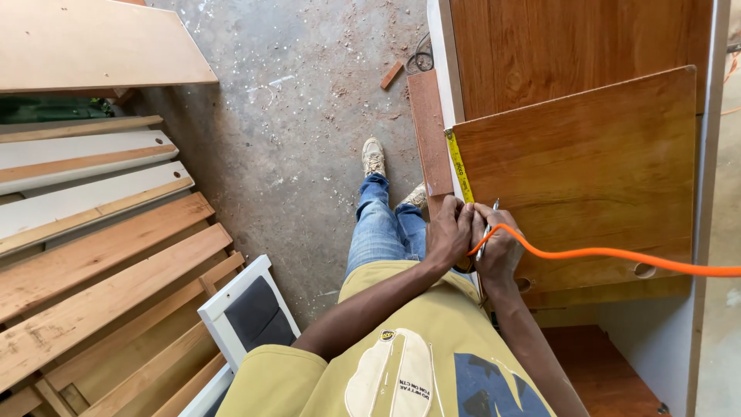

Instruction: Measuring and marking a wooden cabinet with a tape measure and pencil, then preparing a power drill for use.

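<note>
A brown veneered wooden panel (587, 177) lies on a workbench in front of me. A yellow measuring tape (459, 166) runs along the panel's left edge. My left hand (450, 235) presses on the near end of the tape at the panel's edge. My right hand (498, 247) sits right beside it and grips a thin pen-like marking tool (486, 232), its tip against the panel. An orange hose (617, 255) crosses over my right hand and runs off to the right.
A larger brown board (571, 46) lies under the panel on a white-edged bench (706, 232). Stacked wooden planks (100, 262) and white boards fill the left. A pale sheet (93, 42) lies at top left. The concrete floor (309, 116) carries sawdust and scraps.
</note>
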